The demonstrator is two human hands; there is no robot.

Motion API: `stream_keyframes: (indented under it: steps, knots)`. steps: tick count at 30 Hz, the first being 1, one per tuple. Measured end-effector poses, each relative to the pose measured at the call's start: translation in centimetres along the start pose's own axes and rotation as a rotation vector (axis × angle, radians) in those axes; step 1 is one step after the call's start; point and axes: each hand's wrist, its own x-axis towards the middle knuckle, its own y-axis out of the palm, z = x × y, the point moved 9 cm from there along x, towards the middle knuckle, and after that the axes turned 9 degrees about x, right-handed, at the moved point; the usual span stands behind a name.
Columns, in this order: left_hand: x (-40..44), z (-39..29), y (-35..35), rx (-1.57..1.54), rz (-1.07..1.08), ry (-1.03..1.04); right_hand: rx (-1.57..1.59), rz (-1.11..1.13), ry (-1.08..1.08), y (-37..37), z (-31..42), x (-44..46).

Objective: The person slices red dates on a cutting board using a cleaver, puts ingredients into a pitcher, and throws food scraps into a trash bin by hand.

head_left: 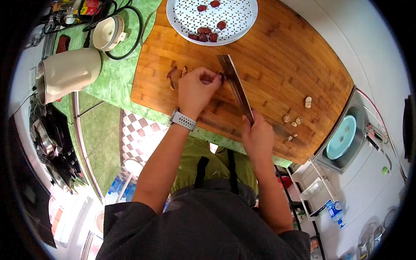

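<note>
My right hand (258, 135) is closed round the handle of a cleaver (235, 82), whose blade points away from me over the wooden cutting board (277, 56). My left hand (195, 92), wearing a watch, pinches a small dark red date (221, 77) against the board, right beside the blade. Whether the edge touches the date I cannot tell. Sliced date pieces (172, 79) lie just left of my left hand. Several whole dried red dates (203, 31) sit in a white perforated tray (184, 13) at the board's far edge.
Small pale pieces (299, 120) are scattered on the board's right side. A cream kettle (71, 73) lies on the green counter (115, 80) at left, near its lid (108, 34) and a black cord (139, 34). A sink with a turquoise basin (342, 138) stands at right.
</note>
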Motion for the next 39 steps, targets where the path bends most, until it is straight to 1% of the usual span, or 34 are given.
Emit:
stream_keyframes:
  steps: [2, 5, 7, 11, 14, 16, 19, 23, 25, 32, 34, 35, 37, 38, 39]
  knots:
    - [-0.1, 0.6, 0.3, -0.045, 0.006, -0.028, 0.041, -0.003, 0.011, 0.3, -0.2, -0.8]
    - [-0.3, 0.4, 0.3, -0.056, -0.029, 0.010, 0.082, 0.017, 0.027, 0.8, -0.3, -1.5]
    - [-0.4, 0.7, 0.4, -0.058, -0.027, -0.024, 0.045, 0.020, 0.029, 1.0, -0.1, -1.6]
    - [-0.8, 0.5, 0.4, -0.103, -0.044, -0.020, 0.050, 0.029, 0.043, 1.2, 0.1, -1.9]
    - [-0.9, 0.2, 0.4, -0.109, -0.053, -0.015, 0.022, -0.010, 0.016, 1.1, 0.6, -2.0]
    - [-1.0, -0.3, 0.2, -0.067, -0.093, 0.029, 0.018, 0.040, 0.075, 1.7, 0.5, -2.0]
    - [-1.0, -0.7, 0.2, -0.004, -0.084, 0.037, 0.044, 0.032, 0.057, 2.2, 0.7, -2.2]
    - [-0.4, -0.5, 0.5, 0.001, -0.043, 0.029, 0.016, 0.047, 0.070, 2.3, 0.8, -2.0]
    - [-0.3, -0.5, 0.3, 0.010, -0.046, 0.030, 0.017, 0.090, 0.125, 2.3, 0.6, -1.6]
    - [-0.2, -0.8, -0.2, 0.047, -0.077, 0.003, -0.006, 0.100, 0.089, 1.8, 1.6, -0.8]
    - [-0.1, -0.9, -0.1, 0.064, -0.062, 0.002, 0.004, 0.144, 0.173, 1.8, 1.1, -0.5]
    - [-0.2, -0.9, -0.1, 0.062, -0.061, 0.005, 0.004, 0.142, 0.174, 1.7, 0.9, -0.4]
    - [-0.1, -0.6, 0.2, 0.080, -0.059, -0.011, 0.114, 0.146, 0.136, 1.8, 0.5, 0.0]
    - [-0.1, -0.4, 0.3, 0.081, -0.060, -0.008, 0.116, 0.143, 0.134, 1.7, 0.2, 0.3]
    - [-0.1, -0.4, 0.3, 0.039, -0.062, -0.011, 0.212, 0.192, 0.190, 2.3, -0.5, 0.4]
